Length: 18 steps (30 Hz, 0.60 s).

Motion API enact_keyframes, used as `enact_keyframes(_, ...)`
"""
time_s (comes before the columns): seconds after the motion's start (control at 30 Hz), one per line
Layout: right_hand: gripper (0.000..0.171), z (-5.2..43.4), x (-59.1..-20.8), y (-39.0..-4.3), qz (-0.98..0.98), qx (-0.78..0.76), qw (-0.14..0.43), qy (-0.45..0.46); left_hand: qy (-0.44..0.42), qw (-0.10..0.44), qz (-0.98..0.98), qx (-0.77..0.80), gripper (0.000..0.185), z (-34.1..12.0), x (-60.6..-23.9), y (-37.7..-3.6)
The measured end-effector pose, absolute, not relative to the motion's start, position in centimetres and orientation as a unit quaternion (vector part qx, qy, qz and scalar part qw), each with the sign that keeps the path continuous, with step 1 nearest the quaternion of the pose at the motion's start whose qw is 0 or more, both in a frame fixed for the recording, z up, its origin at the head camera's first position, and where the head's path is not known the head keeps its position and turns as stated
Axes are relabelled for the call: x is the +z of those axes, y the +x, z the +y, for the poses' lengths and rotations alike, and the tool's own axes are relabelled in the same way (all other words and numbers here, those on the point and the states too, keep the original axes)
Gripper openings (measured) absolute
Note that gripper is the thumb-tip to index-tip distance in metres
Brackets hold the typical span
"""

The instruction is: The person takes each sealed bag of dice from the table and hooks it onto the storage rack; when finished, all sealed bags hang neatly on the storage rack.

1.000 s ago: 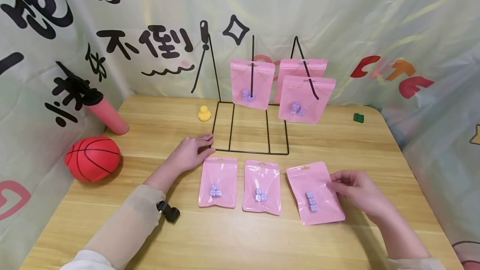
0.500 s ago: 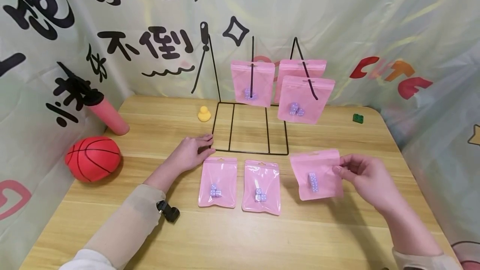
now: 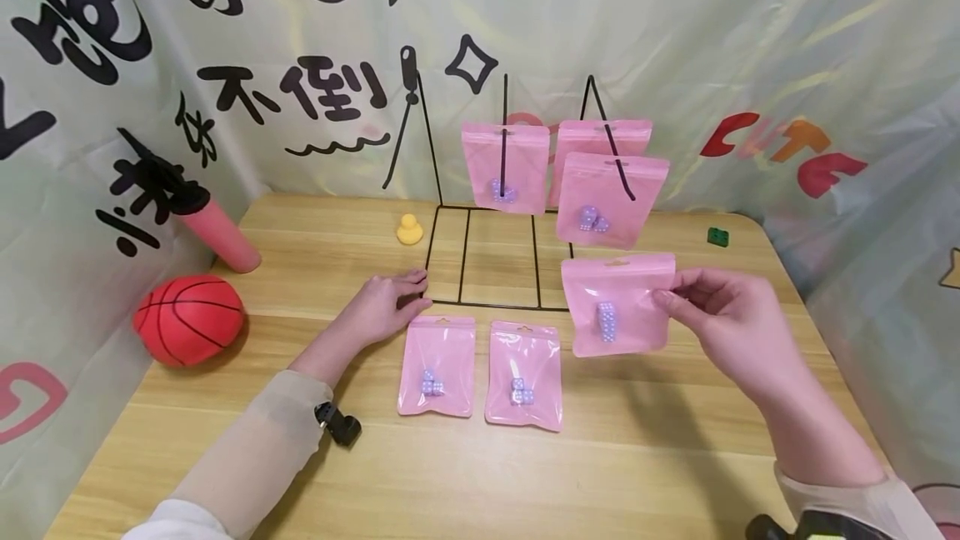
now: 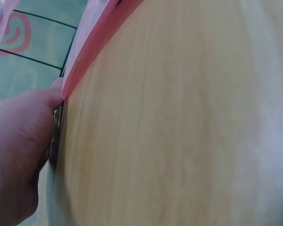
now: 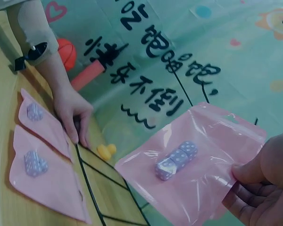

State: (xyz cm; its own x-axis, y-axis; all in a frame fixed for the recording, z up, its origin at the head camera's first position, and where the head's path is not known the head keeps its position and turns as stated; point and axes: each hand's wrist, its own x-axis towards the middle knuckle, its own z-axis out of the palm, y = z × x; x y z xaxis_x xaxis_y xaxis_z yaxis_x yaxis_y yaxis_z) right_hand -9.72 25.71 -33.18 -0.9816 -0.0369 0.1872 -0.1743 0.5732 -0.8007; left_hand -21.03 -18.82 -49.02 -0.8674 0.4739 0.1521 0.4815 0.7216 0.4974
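Note:
My right hand (image 3: 738, 336) pinches the right edge of a pink zip bag (image 3: 633, 315) between thumb and fingers. The bag is upright above the table, its hang hole at the top; purple dotted dice (image 3: 607, 322) show in a column inside. A black wire display rack (image 3: 495, 305) stands behind it. At the rack's front left base corner, my left hand (image 3: 375, 307) holds the wire, thumb and fingers on either side. Two more pink dice bags, a left one (image 3: 438, 352) and a middle one (image 3: 523, 361), lie flat before the rack.
Pink bags hang on the rack's middle hook (image 3: 506, 165) and right hook (image 3: 622, 173); the left hook (image 3: 397, 140) carries none. Around it are a yellow duck (image 3: 409, 230), a red ball (image 3: 189, 320), a pink cylinder (image 3: 221, 232) and a green block (image 3: 717, 237).
My right hand has lifted the right-hand bag off the table and carried it up toward the rack, turning it upright. My left hand has stayed at the rack corner.

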Motion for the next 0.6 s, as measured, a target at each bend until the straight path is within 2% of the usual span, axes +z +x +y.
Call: enact_keyframes(0.6,0.011,19.4,-30.4,-11.2,-0.824,0.548,0.093,0.108,-0.262,0.011,-0.926,-0.273,0.043,-18.9,-49.2,-21.0)
